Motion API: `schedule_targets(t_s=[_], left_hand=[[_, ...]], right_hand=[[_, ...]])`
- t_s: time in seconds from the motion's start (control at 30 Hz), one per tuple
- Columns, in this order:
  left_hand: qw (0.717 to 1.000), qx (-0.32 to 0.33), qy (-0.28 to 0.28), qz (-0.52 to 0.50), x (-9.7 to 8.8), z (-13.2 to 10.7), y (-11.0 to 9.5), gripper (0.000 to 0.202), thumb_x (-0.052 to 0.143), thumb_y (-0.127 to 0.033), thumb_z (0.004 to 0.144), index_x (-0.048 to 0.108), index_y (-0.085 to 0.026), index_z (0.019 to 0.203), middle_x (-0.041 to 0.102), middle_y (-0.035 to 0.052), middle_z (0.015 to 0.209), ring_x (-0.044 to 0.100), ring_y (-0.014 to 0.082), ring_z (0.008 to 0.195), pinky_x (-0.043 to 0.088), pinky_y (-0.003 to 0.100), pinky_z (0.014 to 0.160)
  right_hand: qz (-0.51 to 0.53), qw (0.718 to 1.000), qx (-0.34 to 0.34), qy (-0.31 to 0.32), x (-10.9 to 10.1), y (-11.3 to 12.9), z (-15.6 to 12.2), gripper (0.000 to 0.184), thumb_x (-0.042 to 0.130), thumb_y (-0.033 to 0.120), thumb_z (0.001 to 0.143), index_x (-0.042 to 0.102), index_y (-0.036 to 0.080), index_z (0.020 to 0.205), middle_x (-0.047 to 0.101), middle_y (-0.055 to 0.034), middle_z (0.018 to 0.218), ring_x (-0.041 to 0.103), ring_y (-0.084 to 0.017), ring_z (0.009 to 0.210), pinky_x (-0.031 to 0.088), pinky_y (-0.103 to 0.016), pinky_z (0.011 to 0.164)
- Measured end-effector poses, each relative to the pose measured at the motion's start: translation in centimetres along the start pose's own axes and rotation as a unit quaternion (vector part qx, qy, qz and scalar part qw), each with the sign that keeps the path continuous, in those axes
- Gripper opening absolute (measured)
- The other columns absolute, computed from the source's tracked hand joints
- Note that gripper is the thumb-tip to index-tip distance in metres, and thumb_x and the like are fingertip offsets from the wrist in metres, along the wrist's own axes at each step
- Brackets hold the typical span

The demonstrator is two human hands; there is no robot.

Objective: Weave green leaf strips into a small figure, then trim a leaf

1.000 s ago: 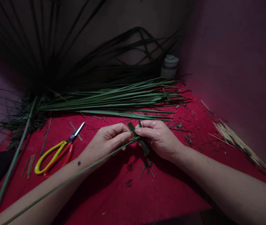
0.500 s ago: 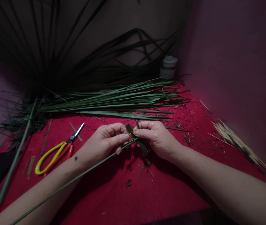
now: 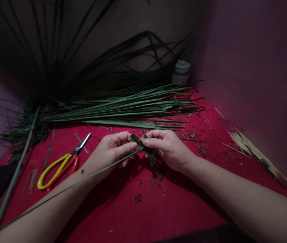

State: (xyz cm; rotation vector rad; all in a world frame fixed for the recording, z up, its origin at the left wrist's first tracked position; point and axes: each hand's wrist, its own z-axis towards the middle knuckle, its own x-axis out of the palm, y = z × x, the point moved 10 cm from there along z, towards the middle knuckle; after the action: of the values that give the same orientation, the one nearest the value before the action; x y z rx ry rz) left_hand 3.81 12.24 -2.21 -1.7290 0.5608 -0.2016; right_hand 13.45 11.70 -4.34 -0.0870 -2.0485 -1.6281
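My left hand (image 3: 111, 150) and my right hand (image 3: 167, 148) meet over the red cloth (image 3: 158, 209), both pinched on a small folded piece of green palm leaf (image 3: 143, 146). Short leaf ends stick out below the right fingers. From the folded piece a long thin leaf strip (image 3: 57, 192) runs down and left across my left forearm to the frame's lower left corner.
Yellow-and-red handled scissors (image 3: 62, 163) lie left of my hands. A pile of long green palm leaves (image 3: 123, 106) stretches across the back. A white jar (image 3: 181, 72) stands behind it. Pale thin sticks (image 3: 257, 157) lie at the right wall. Leaf scraps (image 3: 156, 180) dot the cloth.
Both hands with the folded leaf piece have shifted slightly left and up. The long strip's tail has swung lower toward the left corner.
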Motion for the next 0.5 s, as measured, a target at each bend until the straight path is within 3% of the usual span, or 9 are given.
schedule_targets(t_s=[0.13,0.33,0.5], left_hand=[[1.000,0.004,-0.027,0.004,-0.56,0.06,0.22,0.022,0.064,-0.034,0.079,0.055,-0.015,0.074,0.058,-0.0020,0.060,0.047,0.0058,0.043,0.034,0.016,0.040],[1.000,-0.004,-0.015,0.013,-0.01,-0.08,0.27,0.023,0.064,-0.036,0.079,0.056,-0.015,0.080,0.064,0.0012,0.065,0.052,0.0089,0.044,0.038,0.019,0.040],[0.999,0.020,-0.035,0.012,-0.27,-0.22,-0.49,0.026,0.065,-0.034,0.079,0.057,-0.017,0.097,0.066,0.0020,0.077,0.059,0.0123,0.060,0.047,0.023,0.053]], right_hand=[[0.034,0.999,0.002,-0.015,-0.47,-0.09,0.24,0.017,0.070,0.023,0.065,0.057,0.016,0.073,0.057,0.0033,0.062,0.054,-0.008,0.047,0.040,-0.021,0.047],[0.030,0.999,0.008,-0.024,-0.66,-0.21,0.36,0.016,0.068,0.022,0.066,0.055,0.016,0.074,0.057,0.0035,0.056,0.057,-0.011,0.046,0.043,-0.021,0.042],[-0.013,0.999,0.000,-0.039,-1.11,0.15,0.29,0.010,0.066,0.019,0.066,0.059,0.015,0.071,0.057,0.0032,0.052,0.052,-0.008,0.042,0.040,-0.019,0.042]])
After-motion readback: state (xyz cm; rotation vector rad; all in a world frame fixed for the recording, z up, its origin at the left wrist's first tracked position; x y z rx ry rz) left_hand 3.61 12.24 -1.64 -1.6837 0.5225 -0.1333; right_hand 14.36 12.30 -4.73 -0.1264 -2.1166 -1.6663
